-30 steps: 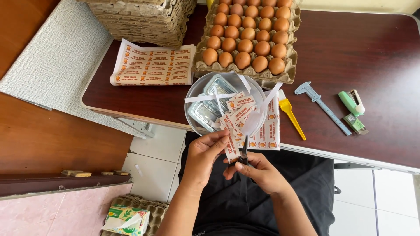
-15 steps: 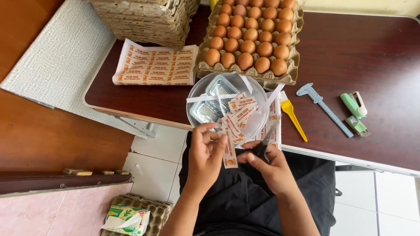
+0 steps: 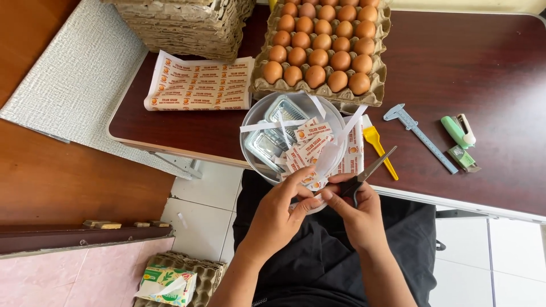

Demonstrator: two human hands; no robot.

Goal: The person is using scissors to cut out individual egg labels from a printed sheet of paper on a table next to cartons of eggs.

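My left hand pinches a small printed paper label at the near rim of a clear plastic bowl. The bowl holds several cut labels, white paper strips and small foil packets. My right hand grips a pair of scissors, blades open and pointing up and right over the table edge. A sheet of uncut labels lies to the bowl's left. Both hands sit close together above my lap.
A cardboard tray of brown eggs stands behind the bowl. A stack of empty egg trays is at the back left. A yellow brush, a caliper and a green stapler lie right. A tissue pack sits on the floor.
The scissors, earlier hidden low between my hands, now stick up and right with blades apart. My left hand has moved up to the labels at the bowl's rim.
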